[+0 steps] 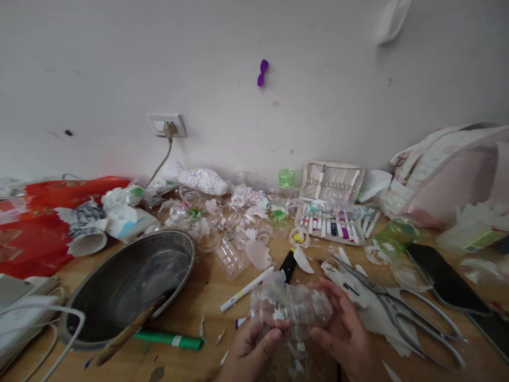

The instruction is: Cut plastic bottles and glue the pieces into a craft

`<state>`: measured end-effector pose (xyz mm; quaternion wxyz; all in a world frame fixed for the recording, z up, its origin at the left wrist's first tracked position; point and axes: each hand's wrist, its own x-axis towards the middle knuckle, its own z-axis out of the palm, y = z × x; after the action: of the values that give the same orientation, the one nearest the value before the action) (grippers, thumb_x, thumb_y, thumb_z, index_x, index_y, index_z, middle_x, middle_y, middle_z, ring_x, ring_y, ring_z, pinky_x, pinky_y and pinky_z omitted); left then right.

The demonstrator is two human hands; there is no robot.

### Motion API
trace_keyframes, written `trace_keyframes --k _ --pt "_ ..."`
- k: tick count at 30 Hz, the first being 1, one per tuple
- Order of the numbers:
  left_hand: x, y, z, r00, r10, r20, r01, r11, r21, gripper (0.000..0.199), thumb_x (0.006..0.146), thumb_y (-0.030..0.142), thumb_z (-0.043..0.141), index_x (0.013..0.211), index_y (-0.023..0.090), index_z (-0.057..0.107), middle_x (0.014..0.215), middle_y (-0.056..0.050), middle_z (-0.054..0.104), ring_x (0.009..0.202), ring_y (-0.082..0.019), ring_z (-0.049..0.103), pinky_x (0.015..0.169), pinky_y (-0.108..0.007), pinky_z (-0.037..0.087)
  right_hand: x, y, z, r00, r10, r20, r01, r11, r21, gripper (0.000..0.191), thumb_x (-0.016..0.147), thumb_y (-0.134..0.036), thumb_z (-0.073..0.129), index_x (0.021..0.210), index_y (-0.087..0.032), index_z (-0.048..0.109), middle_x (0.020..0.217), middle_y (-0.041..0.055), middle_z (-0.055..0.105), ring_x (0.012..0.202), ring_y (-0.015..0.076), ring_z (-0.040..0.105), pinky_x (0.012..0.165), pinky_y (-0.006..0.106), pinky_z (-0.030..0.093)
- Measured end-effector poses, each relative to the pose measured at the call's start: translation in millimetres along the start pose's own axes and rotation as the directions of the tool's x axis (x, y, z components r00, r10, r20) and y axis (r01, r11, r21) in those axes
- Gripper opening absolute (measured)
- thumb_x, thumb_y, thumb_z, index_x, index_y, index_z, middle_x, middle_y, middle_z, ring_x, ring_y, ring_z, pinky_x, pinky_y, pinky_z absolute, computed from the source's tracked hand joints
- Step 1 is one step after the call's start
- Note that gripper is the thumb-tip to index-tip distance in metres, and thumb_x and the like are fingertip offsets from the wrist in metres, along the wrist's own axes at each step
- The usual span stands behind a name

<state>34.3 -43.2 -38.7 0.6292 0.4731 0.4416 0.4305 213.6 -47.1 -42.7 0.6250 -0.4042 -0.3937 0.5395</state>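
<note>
Both hands, left hand (254,347) and right hand (344,331), clasp a clear plastic bottle (292,307) lying sideways. Large scissors (397,307) lie at three o'clock, a metal basin (131,281) at nine.

1. The plastic bottle (292,307), held between the left hand (250,347) and the right hand (344,331), is clear, crinkled and flecked with white label scraps.
2. At nine o'clock from it, the metal basin (131,281) looks dull grey and smeared.
3. At three o'clock, the scissors (401,307) are polished steel.
4. The table (207,289) is smooth, light wood.
5. At one o'clock, the marker case (332,183) is matt beige cloth.
6. At three o'clock, the phone (445,278) is glossy black.
</note>
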Motion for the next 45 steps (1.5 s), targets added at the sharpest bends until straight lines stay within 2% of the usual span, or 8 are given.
trace_keyframes --k 5,11,16,21,29,34,39,45 --pt "0.4 1.4 0.1 0.993 0.114 0.025 -0.115 0.993 0.034 0.03 0.071 0.054 0.065 0.082 0.029 0.075 0.087 -0.003 0.073 0.087 -0.023 0.063 0.085 -0.035 0.046 -2.3 -5.5 -2.0 1.0 -0.014 0.006 0.015 0.998 -0.058 0.062 0.067 -0.045 0.077 0.121 -0.044 0.048 0.12 -0.0023 0.055 0.111 0.0159 0.053 0.092 0.026 0.044" --pt "10.8 12.5 -6.5 0.873 0.402 0.274 -0.471 0.84 0.267 0.035 0.077 0.054 0.056 0.064 0.028 0.074 0.076 -0.007 0.074 0.086 -0.029 0.061 0.089 -0.043 0.041 -2.8 -12.9 -7.7 0.998 -0.046 -0.034 0.038 0.98 -0.194 0.058 0.067 -0.051 0.074 0.118 -0.04 0.051 0.117 0.0018 0.058 0.11 0.0225 0.055 0.089 0.031 0.046" --pt "12.1 10.2 -7.8 0.976 0.177 0.13 -0.187 0.98 0.073 0.033 0.066 0.051 0.071 0.09 0.028 0.074 0.086 -0.004 0.072 0.084 -0.024 0.061 0.076 -0.033 0.046 -6.4 -15.2 -6.0 0.994 -0.036 -0.1 0.015 0.979 -0.203 0.058 0.065 -0.035 0.078 0.115 -0.041 0.049 0.113 -0.0004 0.058 0.105 0.0196 0.057 0.086 0.026 0.046" --pt "16.1 5.7 -4.1 0.997 0.055 0.054 -0.044 0.982 -0.185 0.028 0.064 0.052 0.073 0.077 0.027 0.075 0.072 0.001 0.069 0.074 -0.017 0.06 0.074 -0.028 0.045 -15.2 -12.5 -0.7 0.997 -0.042 -0.068 0.019 0.952 -0.306 0.053 0.07 -0.031 0.072 0.116 -0.041 0.05 0.126 -0.0027 0.053 0.119 0.0171 0.049 0.097 0.024 0.039" --pt "5.1 6.0 -1.1 0.998 0.03 -0.049 -0.035 0.995 -0.097 0.023 0.055 0.05 0.079 0.063 0.029 0.077 0.077 -0.002 0.072 0.086 -0.023 0.061 0.087 -0.033 0.043 -7.9 -4.9 -5.5 1.0 0.008 -0.029 -0.015 0.971 -0.238 0.043 0.069 -0.051 0.072 0.109 -0.04 0.059 0.105 -0.0028 0.069 0.094 0.0167 0.064 0.08 0.023 0.049" --pt "13.4 5.3 -2.0 0.998 0.05 -0.04 -0.057 0.979 -0.196 0.028 0.053 0.05 0.08 0.064 0.025 0.077 0.073 -0.001 0.069 0.079 -0.02 0.059 0.078 -0.029 0.044 -10.7 -7.7 -3.2 0.998 0.06 -0.033 -0.067 0.964 -0.259 0.046 0.066 -0.036 0.075 0.11 -0.038 0.061 0.111 -0.0022 0.066 0.103 0.0195 0.062 0.087 0.025 0.049" --pt "16.7 8.9 -5.2 0.999 -0.032 0.015 0.035 0.954 -0.299 0.024 0.055 0.045 0.081 0.068 0.025 0.076 0.066 0.001 0.069 0.064 -0.014 0.057 0.065 -0.025 0.043 -11.3 -14.1 -1.1 0.984 -0.141 0.105 0.175 0.859 -0.48 0.053 0.067 -0.022 0.067 0.114 -0.045 0.057 0.123 -0.0063 0.059 0.115 0.0214 0.054 0.101 0.032 0.039" --pt "13.1 13.9 -10.0 0.983 0.184 0.024 -0.184 0.983 -0.019 0.026 0.059 0.051 0.076 0.07 0.028 0.078 0.079 -0.005 0.071 0.088 -0.027 0.061 0.084 -0.04 0.045 -12.2 -6.7 -4.9 0.997 0.012 0.078 0.013 0.952 -0.305 0.052 0.07 -0.039 0.071 0.119 -0.038 0.055 0.12 -0.0024 0.061 0.113 0.0211 0.056 0.094 0.027 0.045"
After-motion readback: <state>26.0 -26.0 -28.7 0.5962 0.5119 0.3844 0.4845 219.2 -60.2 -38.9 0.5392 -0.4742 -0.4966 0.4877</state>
